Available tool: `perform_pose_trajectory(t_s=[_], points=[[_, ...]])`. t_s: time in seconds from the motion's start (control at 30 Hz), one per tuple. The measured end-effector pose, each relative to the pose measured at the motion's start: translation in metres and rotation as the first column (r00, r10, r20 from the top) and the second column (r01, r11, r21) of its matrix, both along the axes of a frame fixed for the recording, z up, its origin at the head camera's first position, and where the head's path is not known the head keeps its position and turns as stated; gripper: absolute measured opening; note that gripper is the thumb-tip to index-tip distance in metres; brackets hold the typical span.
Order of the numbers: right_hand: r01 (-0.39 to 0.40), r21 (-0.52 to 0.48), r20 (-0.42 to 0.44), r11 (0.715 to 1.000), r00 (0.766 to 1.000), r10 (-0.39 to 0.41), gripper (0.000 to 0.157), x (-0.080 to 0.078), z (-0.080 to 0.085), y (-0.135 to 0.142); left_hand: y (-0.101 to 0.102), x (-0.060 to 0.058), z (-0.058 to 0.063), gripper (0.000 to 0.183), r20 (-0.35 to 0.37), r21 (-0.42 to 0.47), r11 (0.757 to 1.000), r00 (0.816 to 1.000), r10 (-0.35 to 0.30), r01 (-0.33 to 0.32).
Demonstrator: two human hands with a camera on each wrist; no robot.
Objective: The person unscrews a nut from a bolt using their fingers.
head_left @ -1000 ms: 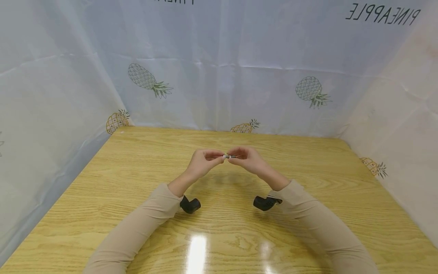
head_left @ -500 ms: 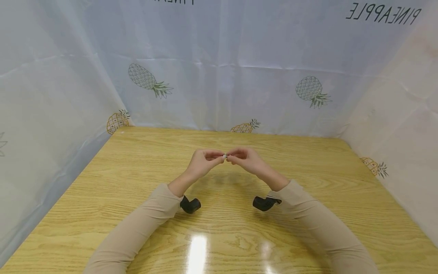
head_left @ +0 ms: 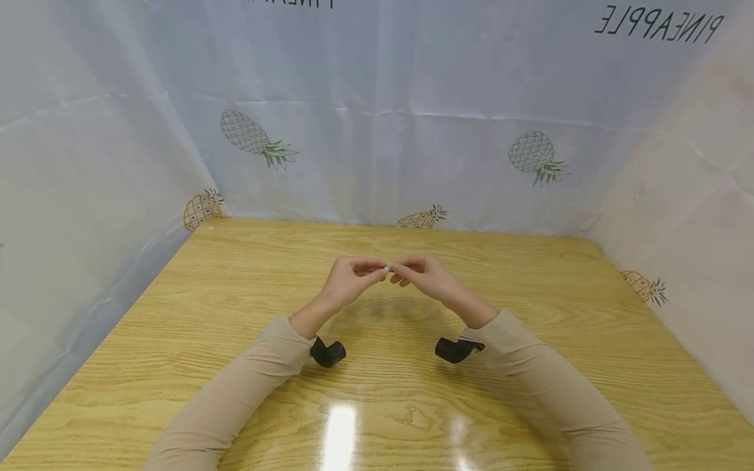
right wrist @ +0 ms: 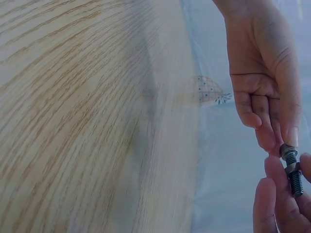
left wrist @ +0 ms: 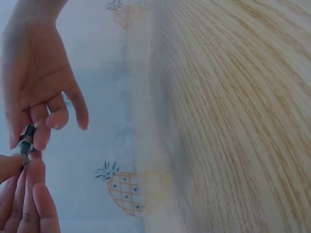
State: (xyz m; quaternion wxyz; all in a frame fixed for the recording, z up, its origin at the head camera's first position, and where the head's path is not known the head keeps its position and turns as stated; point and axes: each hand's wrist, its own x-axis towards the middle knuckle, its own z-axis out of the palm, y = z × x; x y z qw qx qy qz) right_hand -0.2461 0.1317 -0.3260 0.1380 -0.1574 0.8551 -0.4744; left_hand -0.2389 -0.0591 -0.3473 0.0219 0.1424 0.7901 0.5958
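A small dark metal bolt with a nut on its threaded shank is held above the table between both hands. My left hand pinches the bolt's head end between thumb and fingers, seen at the top of the right wrist view. My right hand has its thumb and fingertips at the nut, pinching it from the sides. In the left wrist view the threaded end of the bolt points up toward the right hand's palm. Fingers hide most of the bolt in the head view.
A wood-grain table lies beneath the hands. Pale curtains printed with pineapples surround it at the back and sides. Black wrist-worn devices stick out below the beige sleeves.
My right fingers have shifted around the nut, thumb moving up and the other fingers curling lower. Less of the bolt shows in the head view. My left hand has stayed in place.
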Motion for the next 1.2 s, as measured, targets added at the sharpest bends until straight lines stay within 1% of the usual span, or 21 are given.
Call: perform_pose_trajectory(t_s=[0.13, 0.23, 0.37, 0.47, 0.57, 0.73, 0.8, 0.87, 0.97, 1.03, 1.13, 1.2], points=[[-0.005, -0.028, -0.040, 1.000, 0.999, 0.004, 0.028, -0.0004, -0.0013, 0.0002, 0.0005, 0.0001, 0.0000, 0.026, -0.002, 0.010, 1.000, 1.000, 0.001, -0.001], [-0.020, -0.068, -0.059, 0.998, 0.998, 0.016, 0.029, -0.0009, -0.0018, 0.0000, 0.0012, 0.0002, -0.0002, 0.025, -0.003, 0.019, 1.000, 1.000, 0.005, -0.005], [-0.025, -0.081, -0.033, 0.996, 0.999, 0.022, 0.037, -0.0007, -0.0003, -0.0007, 0.0012, 0.0000, -0.0007, 0.025, -0.007, 0.017, 1.000, 1.000, 0.006, -0.006], [-0.023, -0.042, -0.001, 0.999, 1.000, 0.023, 0.039, -0.0010, 0.0005, -0.0006, 0.0007, 0.0002, -0.0006, 0.026, -0.001, 0.008, 1.000, 1.000, 0.005, -0.005], [-0.018, -0.016, 0.016, 1.000, 1.000, 0.018, 0.037, -0.0012, 0.0001, 0.0000, 0.0000, 0.0010, -0.0001, 0.026, 0.008, 0.003, 1.000, 1.000, 0.005, -0.005], [-0.016, -0.030, -0.033, 0.999, 0.999, 0.015, 0.029, -0.0007, -0.0004, 0.0012, 0.0000, 0.0015, 0.0003, 0.025, 0.004, 0.015, 1.000, 1.000, 0.009, -0.009], [-0.024, -0.056, -0.052, 0.998, 0.998, 0.021, 0.029, -0.0004, -0.0001, 0.0015, 0.0003, 0.0015, 0.0004, 0.025, 0.004, 0.019, 1.000, 1.000, 0.011, -0.011], [-0.034, -0.068, -0.069, 0.997, 0.997, 0.029, 0.033, -0.0005, -0.0005, 0.0015, 0.0006, 0.0013, 0.0006, 0.025, 0.005, 0.017, 1.000, 1.000, 0.011, -0.011], [-0.035, -0.081, -0.053, 0.996, 0.998, 0.031, 0.039, -0.0014, -0.0004, 0.0009, 0.0007, 0.0012, 0.0007, 0.025, 0.008, 0.011, 1.000, 1.000, 0.011, -0.011], [-0.032, -0.061, -0.030, 0.998, 0.999, 0.030, 0.039, -0.0018, 0.0000, 0.0006, 0.0004, 0.0010, 0.0007, 0.026, 0.003, 0.004, 1.000, 1.000, 0.009, -0.009], [-0.013, -0.028, 0.017, 1.000, 1.000, 0.013, 0.037, -0.0021, 0.0008, 0.0002, -0.0001, 0.0010, 0.0010, 0.026, 0.006, -0.002, 1.000, 1.000, 0.012, -0.012], [-0.006, -0.016, 0.023, 1.000, 1.000, 0.006, 0.033, -0.0019, 0.0008, 0.0001, -0.0003, 0.0010, 0.0014, 0.026, 0.009, -0.001, 1.000, 1.000, 0.013, -0.013]])
